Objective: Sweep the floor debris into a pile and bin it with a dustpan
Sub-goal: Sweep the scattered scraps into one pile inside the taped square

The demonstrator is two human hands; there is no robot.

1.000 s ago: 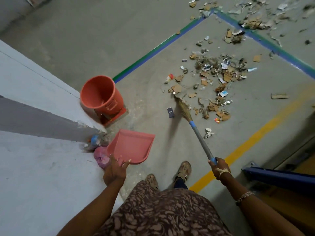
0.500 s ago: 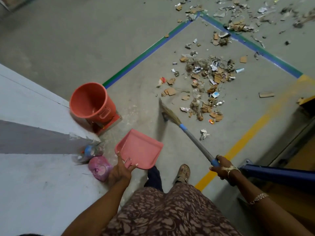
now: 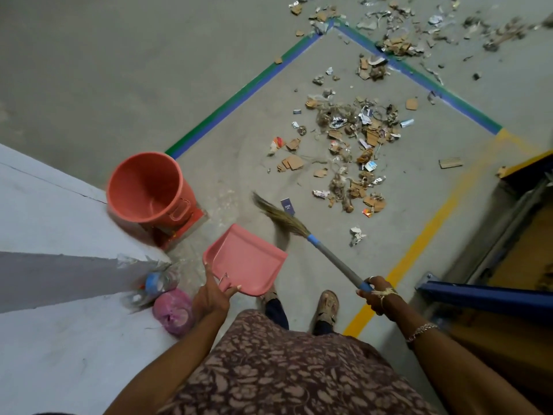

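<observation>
My left hand (image 3: 212,298) grips the handle of a pink dustpan (image 3: 247,259), held above the floor with its mouth pointing away from me. My right hand (image 3: 377,293) grips the blue end of a grey broom handle (image 3: 335,259). The straw broom head (image 3: 279,215) points up and left, beside a small dark card (image 3: 288,205). A loose spread of cardboard scraps, paper and foil debris (image 3: 350,145) lies on the concrete ahead. More debris (image 3: 395,34) is scattered beyond the blue-green tape corner. An orange bin (image 3: 149,187) stands empty at the left.
A white and grey wall (image 3: 45,265) runs along the left, with a plastic bottle (image 3: 155,284) and a pink bag (image 3: 173,310) at its foot. A blue metal rack foot (image 3: 484,295) stands at the right. Yellow tape (image 3: 419,238) and blue-green tape (image 3: 239,100) mark the floor.
The broom head has swung left and back toward me, away from the debris. The dustpan has moved right, in front of my feet. I have stepped closer to the bin.
</observation>
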